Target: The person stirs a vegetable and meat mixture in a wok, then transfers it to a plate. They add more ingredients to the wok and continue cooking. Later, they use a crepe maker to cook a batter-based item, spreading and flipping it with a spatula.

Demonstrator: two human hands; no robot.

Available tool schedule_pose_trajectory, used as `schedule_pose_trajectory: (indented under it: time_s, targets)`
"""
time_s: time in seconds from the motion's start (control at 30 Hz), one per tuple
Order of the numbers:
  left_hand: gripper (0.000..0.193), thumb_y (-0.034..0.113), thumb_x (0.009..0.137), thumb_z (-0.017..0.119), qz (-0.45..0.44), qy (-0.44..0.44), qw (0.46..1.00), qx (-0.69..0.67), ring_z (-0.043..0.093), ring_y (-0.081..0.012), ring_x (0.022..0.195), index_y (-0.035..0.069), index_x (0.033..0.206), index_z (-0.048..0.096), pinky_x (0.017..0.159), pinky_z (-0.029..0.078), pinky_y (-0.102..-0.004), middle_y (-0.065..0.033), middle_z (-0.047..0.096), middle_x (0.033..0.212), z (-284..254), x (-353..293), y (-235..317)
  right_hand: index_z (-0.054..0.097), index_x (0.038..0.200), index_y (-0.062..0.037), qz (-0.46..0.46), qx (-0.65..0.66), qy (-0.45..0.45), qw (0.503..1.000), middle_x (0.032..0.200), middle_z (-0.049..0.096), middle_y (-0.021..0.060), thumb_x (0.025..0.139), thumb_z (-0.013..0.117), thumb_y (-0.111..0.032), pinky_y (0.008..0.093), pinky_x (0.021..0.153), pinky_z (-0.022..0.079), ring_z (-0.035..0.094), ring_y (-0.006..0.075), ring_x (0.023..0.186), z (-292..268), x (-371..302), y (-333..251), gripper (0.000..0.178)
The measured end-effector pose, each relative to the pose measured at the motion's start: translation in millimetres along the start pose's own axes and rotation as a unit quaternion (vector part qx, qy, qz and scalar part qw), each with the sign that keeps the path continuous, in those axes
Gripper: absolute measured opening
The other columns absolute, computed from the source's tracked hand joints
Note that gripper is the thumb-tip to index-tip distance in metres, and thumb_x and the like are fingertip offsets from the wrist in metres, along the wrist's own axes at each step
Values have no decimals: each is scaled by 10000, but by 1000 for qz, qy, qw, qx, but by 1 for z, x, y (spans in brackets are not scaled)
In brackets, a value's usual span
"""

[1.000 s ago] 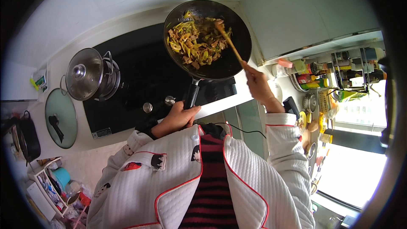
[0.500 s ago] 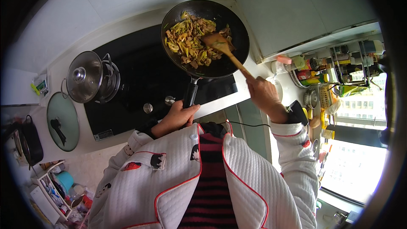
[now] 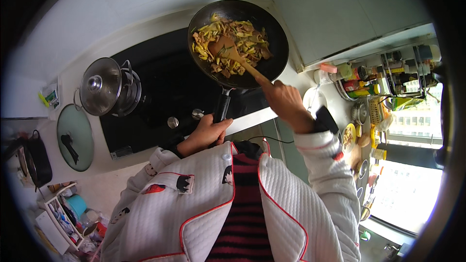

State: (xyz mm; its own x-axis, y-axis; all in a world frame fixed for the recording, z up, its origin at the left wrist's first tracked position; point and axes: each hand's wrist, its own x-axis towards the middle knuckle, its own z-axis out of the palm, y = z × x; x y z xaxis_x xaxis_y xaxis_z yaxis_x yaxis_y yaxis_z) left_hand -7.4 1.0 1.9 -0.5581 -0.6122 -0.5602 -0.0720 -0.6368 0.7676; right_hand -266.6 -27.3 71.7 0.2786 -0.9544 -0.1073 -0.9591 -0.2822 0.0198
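A dark wok (image 3: 274,34) stands on the far right part of the black stovetop, its handle (image 3: 222,106) pointing toward me. My left hand (image 3: 209,131) is closed around the near end of that handle. In my right hand (image 3: 287,101) is the shaft of a wooden spatula (image 3: 234,56), gripped from above. The spatula's flat blade lies among the stir-fried food (image 3: 252,31), a mix of yellow-green strips and brown meat-like pieces, left of the wok's middle. Some of the blade's edge is covered by food.
Left on the stovetop (image 3: 160,73) sits a steel pot with a glass lid (image 3: 101,85). A large glass lid (image 3: 74,138) rests on the counter beside it. Bottles and jars fill a rack (image 3: 359,77) at the right, near a plate of food (image 3: 348,138) and a white dish (image 3: 315,99).
My right hand has moved left and a little nearer, pushing the spatula blade leftward through the food. The food has shifted in the wok. My left hand keeps its hold on the handle.
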Motion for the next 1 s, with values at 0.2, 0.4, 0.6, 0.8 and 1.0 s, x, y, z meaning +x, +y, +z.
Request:
schedule_pose_trajectory:
  time_s: [0.2,0.4,0.6,0.8,1.0]
  targets:
    - [372,285,977,643,17,6,1000,1,476,-106,405,66,696,531,406,374,-281,-16,517,516,-3,3,-6,491,1454,-224,91,80,-45,992,697,626,210,1000,505,-144,495,592,507,648,399,674,-9,4,22,462]
    - [367,279,979,642,-2,-1,1000,12,479,-109,408,59,703,543,408,377,-283,-18,519,517,-2,3,-5,648,1292,-136,31,251,130,959,759,650,253,976,567,-145,479,626,509,656,419,723,3,30,17,326]
    - [401,268,988,626,-1,-5,1000,1,488,-109,413,61,659,530,414,383,-280,-24,525,512,0,1,0,642,1309,-92,24,387,127,913,752,654,198,970,600,-116,367,622,511,641,268,637,41,72,15,343]
    - [400,276,982,632,3,0,1000,14,494,-109,421,62,660,531,421,388,-283,-22,524,511,-2,3,-3,631,1347,-153,-31,366,-52,929,656,582,131,987,590,-117,331,581,484,553,189,571,-1,25,28,364]
    - [387,283,985,632,14,3,1000,7,488,-105,419,67,679,532,424,389,-282,-18,523,516,-2,3,-5,632,1343,-227,-86,61,-31,994,638,586,155,987,582,-175,454,574,477,606,330,575,-73,-23,67,363]
